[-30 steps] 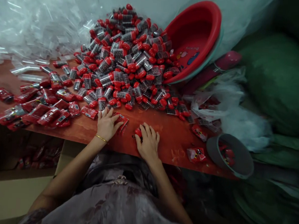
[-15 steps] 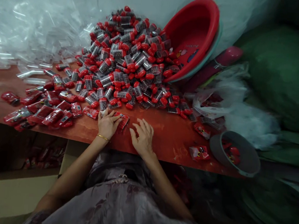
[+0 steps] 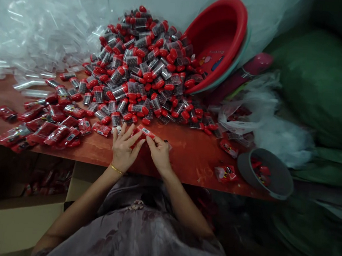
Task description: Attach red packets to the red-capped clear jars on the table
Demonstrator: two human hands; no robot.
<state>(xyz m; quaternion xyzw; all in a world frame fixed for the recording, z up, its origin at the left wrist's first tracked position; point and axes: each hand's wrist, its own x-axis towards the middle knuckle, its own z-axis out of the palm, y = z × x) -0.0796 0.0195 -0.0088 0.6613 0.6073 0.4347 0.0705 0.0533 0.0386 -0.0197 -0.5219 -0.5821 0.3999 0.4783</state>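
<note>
Red wrapper [image 3: 146,131] between both hands [image 3: 142,146]

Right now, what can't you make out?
All in the head view:
Red packet: barcode too small; right hand covers one end.
Left hand: palm and grip hidden by its back.
Gray bowl: bottom, under red pieces.
Cardboard box: depth lost in shadow, left side cut off by frame edge.
Green bundle: right side cut off by frame edge.

Pale wall [image 3: 168,3] w/ dark vert. line, reddish-orange table [image 3: 186,156], dim light
</note>
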